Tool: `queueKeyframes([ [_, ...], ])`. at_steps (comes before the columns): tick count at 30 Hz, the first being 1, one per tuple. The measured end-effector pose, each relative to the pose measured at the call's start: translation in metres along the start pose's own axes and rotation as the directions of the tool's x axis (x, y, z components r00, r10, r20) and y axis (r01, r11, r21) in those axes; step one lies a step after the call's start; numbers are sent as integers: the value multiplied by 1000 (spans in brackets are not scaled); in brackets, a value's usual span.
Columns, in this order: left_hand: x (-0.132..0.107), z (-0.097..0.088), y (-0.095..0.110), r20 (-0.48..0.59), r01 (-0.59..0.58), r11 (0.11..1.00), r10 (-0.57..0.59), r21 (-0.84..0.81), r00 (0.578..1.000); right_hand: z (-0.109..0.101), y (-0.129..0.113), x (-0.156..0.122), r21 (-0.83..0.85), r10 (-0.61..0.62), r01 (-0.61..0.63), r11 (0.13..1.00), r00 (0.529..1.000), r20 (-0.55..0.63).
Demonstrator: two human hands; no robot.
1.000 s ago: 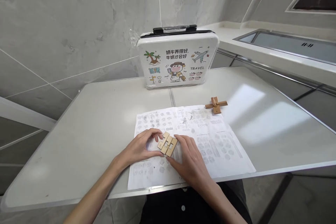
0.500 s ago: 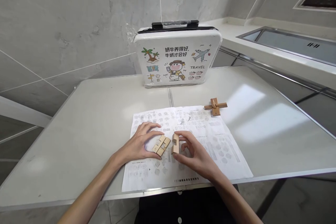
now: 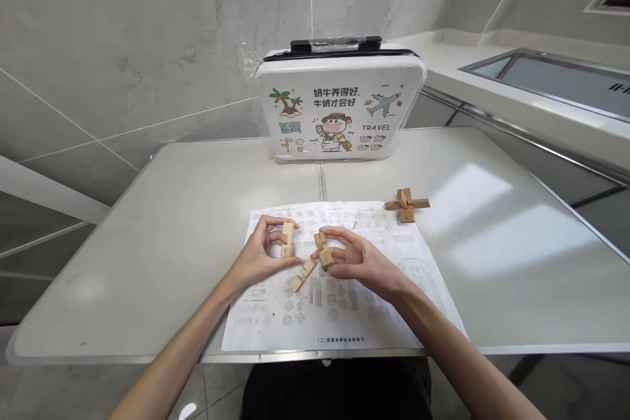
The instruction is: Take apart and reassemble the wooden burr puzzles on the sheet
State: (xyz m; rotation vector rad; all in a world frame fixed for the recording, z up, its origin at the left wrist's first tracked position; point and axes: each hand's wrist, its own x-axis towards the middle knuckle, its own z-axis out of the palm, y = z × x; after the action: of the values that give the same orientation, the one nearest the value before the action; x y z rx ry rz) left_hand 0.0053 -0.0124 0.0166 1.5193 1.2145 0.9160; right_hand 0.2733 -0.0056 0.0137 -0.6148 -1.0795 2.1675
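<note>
Between the thumb and fingers of my left hand (image 3: 266,243) stands a pale notched wooden puzzle piece (image 3: 287,240), held upright over the printed sheet (image 3: 354,328). My right hand (image 3: 367,259) grips a darker notched wooden piece (image 3: 323,251), tilted, by its ends. Below and between the hands, another pale notched piece (image 3: 302,275) lies slantwise on the paper, close to my right fingertips. At the sheet's far right corner sits a cross-shaped assembly of brown wooden pieces (image 3: 406,205), apart from both hands.
A white plastic-wrapped case (image 3: 339,105) with cartoon prints and a black handle stands at the back of the white folding table (image 3: 147,262). Behind it rises a grey wall (image 3: 147,33). A counter with an inset sink (image 3: 556,79) runs along the right.
The two pale pieces that lay side by side are now apart, one raised in my left hand. My right hand's piece has turned to show darker sides. The view has shifted slightly.
</note>
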Motion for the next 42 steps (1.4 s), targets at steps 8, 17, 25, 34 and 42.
queueKeyframes([
  [8,21,11,-8,-116,43,978,-20,204,993,-21,-6,26,-66,-35,35,997,999,1],
  [17,35,19,-3,-82,57,998,-58,-21,995,-27,7,39,-88,-73,72,993,997,2],
  [25,44,23,-6,-243,114,994,-112,-6,964,-29,10,43,-113,-81,77,991,996,-30],
  [34,40,32,-7,-185,55,997,-65,-60,981,-30,3,44,-73,-109,105,992,993,-53],
  [42,39,33,-7,-197,79,996,-87,-51,976,-33,-2,43,-14,-85,85,996,996,-2],
])
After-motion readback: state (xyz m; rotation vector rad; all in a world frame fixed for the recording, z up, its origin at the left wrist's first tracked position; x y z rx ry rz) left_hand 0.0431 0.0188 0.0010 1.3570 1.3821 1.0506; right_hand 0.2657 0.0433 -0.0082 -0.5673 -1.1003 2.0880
